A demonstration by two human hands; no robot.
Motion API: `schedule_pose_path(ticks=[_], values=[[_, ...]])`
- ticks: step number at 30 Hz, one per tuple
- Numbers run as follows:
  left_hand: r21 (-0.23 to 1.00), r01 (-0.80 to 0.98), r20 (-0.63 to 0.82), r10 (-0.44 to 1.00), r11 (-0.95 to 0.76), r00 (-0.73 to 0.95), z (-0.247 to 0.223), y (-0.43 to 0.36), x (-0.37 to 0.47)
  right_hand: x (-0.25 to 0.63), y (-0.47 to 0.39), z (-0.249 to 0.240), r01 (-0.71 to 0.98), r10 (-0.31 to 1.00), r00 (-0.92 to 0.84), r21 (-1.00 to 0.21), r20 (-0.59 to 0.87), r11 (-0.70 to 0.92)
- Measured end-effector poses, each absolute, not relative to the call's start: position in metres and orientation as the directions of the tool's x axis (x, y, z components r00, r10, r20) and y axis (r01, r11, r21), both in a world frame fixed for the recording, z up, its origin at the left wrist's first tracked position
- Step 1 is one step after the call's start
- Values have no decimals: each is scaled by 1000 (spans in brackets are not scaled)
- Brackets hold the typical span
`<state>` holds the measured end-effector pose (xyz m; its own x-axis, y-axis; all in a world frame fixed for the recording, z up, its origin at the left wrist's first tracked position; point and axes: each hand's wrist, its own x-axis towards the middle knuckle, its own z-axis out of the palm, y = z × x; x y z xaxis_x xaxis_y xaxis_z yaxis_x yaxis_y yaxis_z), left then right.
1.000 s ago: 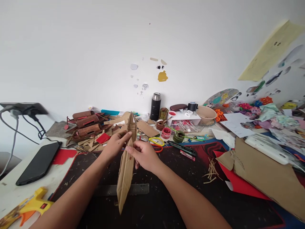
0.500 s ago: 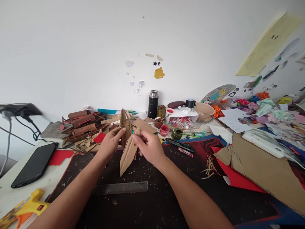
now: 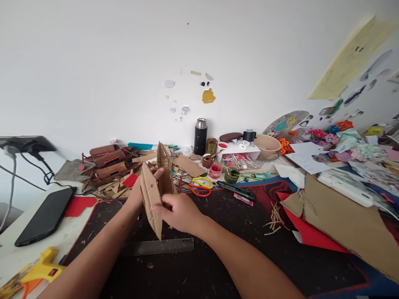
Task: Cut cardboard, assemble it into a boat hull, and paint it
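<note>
My left hand (image 3: 136, 195) is closed on a folded cardboard piece (image 3: 165, 168) that stands upright with a pointed top. My right hand (image 3: 181, 211) pinches a flat cardboard strip (image 3: 151, 197) with pointed ends, thumb in front and fingers behind. This strip hangs tilted before my left hand and hides most of its fingers. Whether the two cardboard pieces touch, I cannot tell. Below the strip's lower tip lies a clear ruler (image 3: 165, 246) on the dark mat (image 3: 187, 274).
Red and yellow scissors (image 3: 200, 189), a black cutter (image 3: 236, 190) and paint jars (image 3: 215, 170) lie beyond my right hand. Brown cardboard models (image 3: 109, 160) sit back left. A phone (image 3: 45, 216) and yellow glue gun (image 3: 40, 265) are left, a cardboard sheet (image 3: 349, 224) right.
My right hand has moved left and down, turning the strip so it now crosses in front of my left hand. The scissors have come into sight. My left hand stays about where it was.
</note>
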<state>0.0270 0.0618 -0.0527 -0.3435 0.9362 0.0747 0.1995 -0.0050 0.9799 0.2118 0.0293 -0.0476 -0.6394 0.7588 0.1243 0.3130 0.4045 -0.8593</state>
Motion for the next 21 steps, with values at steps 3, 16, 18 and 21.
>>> schedule_pose_path(ticks=[3,16,18,21], values=[[985,161,5,938,54,-347,-46,55,33,215,36,-50,222,808,-579,-932,109,285],[995,-102,-51,949,20,-310,-50,56,46,213,62,-64,122,898,-426,-976,113,180],[993,-113,-62,951,28,-303,-50,55,47,214,64,-63,128,899,-422,-974,119,189],[990,-133,-84,949,45,-305,-47,54,49,215,65,-62,137,903,-411,-972,121,192]])
